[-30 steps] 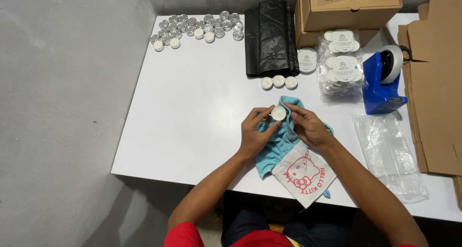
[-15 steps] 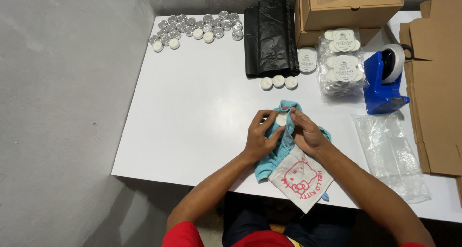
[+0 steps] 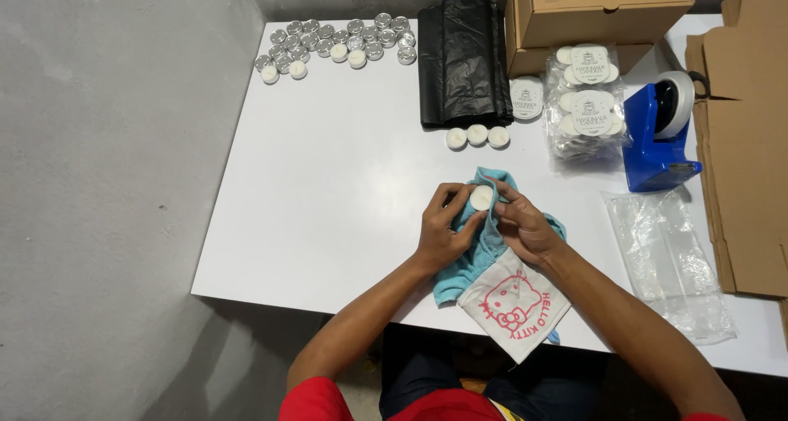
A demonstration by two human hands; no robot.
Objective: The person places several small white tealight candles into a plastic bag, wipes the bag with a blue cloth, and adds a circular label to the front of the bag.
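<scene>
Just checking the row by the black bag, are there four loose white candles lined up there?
No, only three white candles sit in a row on the table just below the folded black bag.

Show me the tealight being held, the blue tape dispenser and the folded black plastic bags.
tealight (image 3: 481,197), head view, on its white wax top.
blue tape dispenser (image 3: 652,154), head view, on its blue base.
folded black plastic bags (image 3: 460,60), head view, on the middle of the stack.

Tins (image 3: 332,39) crowd the table's (image 3: 328,183) far-left corner — tape dispenser (image 3: 661,134) near the right edge, cloth (image 3: 484,240) at the near edge.
</scene>
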